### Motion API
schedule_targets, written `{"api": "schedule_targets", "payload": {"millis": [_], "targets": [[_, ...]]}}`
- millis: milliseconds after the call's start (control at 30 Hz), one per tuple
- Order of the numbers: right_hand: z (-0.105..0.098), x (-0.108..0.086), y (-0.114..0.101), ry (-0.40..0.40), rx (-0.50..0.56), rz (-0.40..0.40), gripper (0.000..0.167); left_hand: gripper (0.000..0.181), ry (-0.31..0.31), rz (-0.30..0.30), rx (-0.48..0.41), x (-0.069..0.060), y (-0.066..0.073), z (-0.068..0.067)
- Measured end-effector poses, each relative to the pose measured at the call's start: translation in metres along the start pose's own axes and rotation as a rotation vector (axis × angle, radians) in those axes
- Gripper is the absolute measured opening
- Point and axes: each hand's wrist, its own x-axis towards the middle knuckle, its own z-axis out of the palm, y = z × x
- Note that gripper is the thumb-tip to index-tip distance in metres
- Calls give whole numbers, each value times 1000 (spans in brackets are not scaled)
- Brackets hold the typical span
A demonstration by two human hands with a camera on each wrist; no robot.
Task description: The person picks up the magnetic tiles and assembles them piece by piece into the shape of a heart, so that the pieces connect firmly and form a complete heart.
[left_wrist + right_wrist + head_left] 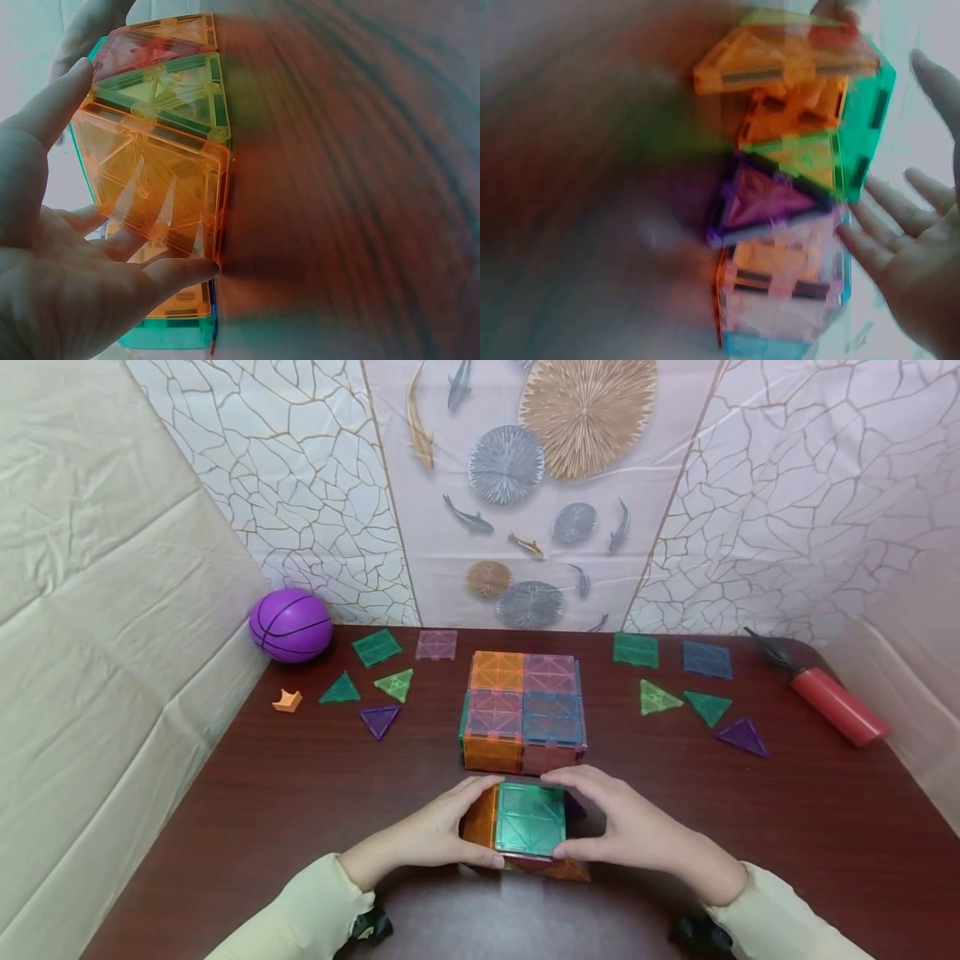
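A small build of see-through magnetic tiles (530, 818) stands at the table's near edge, a green square tile (529, 817) on top. Around it are an orange square tile (154, 180) on the left side, a yellow-green triangle (169, 90), and a purple triangle (769, 199) at the right. My left hand (427, 831) holds the build's left side, thumb in front and fingers behind. At the right side my right hand (633, 822) has its fingers spread, fingertips by the green tile's edge; its thumb looks slightly apart in the right wrist view.
Just behind stands a larger tile box (522, 710). Loose tiles lie at both sides, such as a purple triangle (380, 721) and a blue square (707, 659). A purple ball (290, 625), an orange piece (287, 701) and a red cylinder with a black nozzle (838, 706) sit farther out.
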Motion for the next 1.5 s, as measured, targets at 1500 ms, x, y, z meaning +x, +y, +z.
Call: {"api": "schedule_targets", "payload": {"millis": [1500], "targets": [[-67, 81, 192, 124, -59, 727, 76, 93, -4, -15, -6, 0, -1, 0]]}}
